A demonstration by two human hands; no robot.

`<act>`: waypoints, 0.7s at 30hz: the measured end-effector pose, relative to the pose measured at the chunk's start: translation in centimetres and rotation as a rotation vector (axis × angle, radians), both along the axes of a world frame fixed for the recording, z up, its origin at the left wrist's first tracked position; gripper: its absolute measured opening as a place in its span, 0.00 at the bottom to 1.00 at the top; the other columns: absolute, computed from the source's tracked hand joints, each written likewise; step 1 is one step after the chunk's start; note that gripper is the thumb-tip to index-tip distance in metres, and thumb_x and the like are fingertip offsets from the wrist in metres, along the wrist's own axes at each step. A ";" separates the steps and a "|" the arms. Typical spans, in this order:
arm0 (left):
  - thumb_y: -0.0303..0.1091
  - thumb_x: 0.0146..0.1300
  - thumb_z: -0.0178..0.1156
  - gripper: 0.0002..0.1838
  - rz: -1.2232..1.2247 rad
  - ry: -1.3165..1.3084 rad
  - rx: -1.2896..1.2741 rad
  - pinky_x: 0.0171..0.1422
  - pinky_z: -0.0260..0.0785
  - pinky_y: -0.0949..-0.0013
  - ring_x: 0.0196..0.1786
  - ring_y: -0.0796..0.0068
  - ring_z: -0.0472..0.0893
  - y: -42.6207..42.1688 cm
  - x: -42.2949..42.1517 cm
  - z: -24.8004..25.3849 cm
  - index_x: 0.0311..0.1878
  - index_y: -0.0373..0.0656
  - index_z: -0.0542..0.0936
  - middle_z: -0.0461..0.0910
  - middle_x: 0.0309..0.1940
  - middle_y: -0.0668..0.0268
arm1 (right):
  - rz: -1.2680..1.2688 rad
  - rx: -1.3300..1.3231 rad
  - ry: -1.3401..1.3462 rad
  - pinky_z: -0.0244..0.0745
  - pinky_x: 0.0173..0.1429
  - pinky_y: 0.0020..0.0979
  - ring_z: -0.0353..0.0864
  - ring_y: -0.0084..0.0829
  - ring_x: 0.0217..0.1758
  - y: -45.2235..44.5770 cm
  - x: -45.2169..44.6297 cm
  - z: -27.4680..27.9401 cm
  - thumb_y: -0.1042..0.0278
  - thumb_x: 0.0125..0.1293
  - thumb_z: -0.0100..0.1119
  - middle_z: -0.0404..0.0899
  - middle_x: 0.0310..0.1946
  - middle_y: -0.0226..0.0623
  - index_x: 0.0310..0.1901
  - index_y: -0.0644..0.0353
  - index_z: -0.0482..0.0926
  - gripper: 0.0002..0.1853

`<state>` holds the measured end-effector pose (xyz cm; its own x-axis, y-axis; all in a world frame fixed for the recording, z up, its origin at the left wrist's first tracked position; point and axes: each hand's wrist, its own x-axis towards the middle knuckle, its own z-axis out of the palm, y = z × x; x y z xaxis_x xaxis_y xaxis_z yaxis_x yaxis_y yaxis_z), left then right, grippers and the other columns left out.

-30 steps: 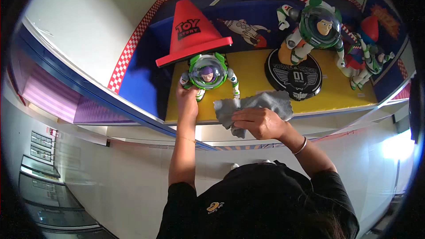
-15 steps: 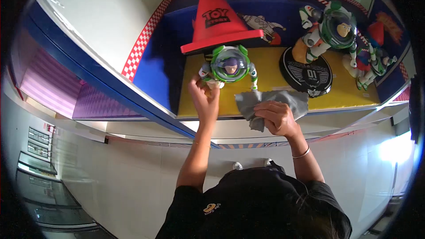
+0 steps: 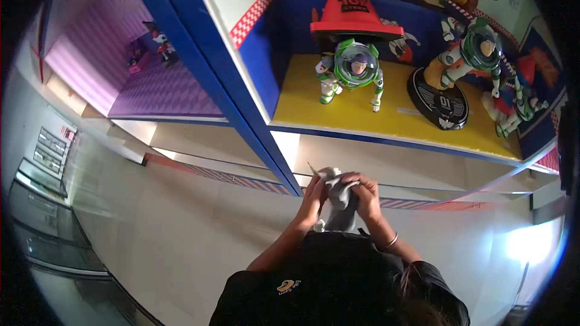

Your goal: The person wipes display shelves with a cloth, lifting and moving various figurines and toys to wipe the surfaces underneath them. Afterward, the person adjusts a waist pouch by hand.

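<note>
Both hands are together in front of my chest, below the shelf edge. A crumpled grey cloth (image 3: pixel 342 200) is bunched between them. My left hand (image 3: pixel 315 195) is closed on its left side, and my right hand (image 3: pixel 365 193) grips the right side. On the yellow shelf (image 3: pixel 296 105) above, a white and green toy figure with a clear dome (image 3: pixel 356 66) stands untouched. Behind it is a red cone (image 3: pixel 350 9) with lettering.
A larger domed figure (image 3: pixel 474 48) is on a round black base (image 3: pixel 440 99), with smaller figures (image 3: pixel 513 105) at its right. A blue upright post (image 3: pixel 199 54) separates this shelf from a purple compartment (image 3: pixel 169 87) holding small toys.
My left hand has left the domed figure and moved down to the cloth. My right hand has drawn the cloth down from the shelf edge. The view has shifted left.
</note>
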<state>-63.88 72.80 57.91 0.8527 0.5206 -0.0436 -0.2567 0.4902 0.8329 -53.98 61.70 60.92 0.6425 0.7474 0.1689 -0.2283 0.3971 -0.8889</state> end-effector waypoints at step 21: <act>0.44 0.68 0.40 0.30 -0.272 -0.133 0.447 0.73 0.51 0.54 0.70 0.53 0.60 -1.8 -8.4 5.5 0.68 0.33 0.58 0.61 0.67 0.47 | 0.114 -0.235 -0.086 0.68 0.42 0.22 0.73 0.23 0.38 -3.4 -10.3 -0.5 0.76 0.64 0.52 0.78 0.42 0.36 0.45 0.67 0.77 0.09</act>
<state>-72.30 70.98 63.36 0.9422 0.2235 0.2497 -0.2879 0.1589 0.9444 -64.24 58.30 60.47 0.5426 0.8393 0.0326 -0.1794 0.1537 -0.9717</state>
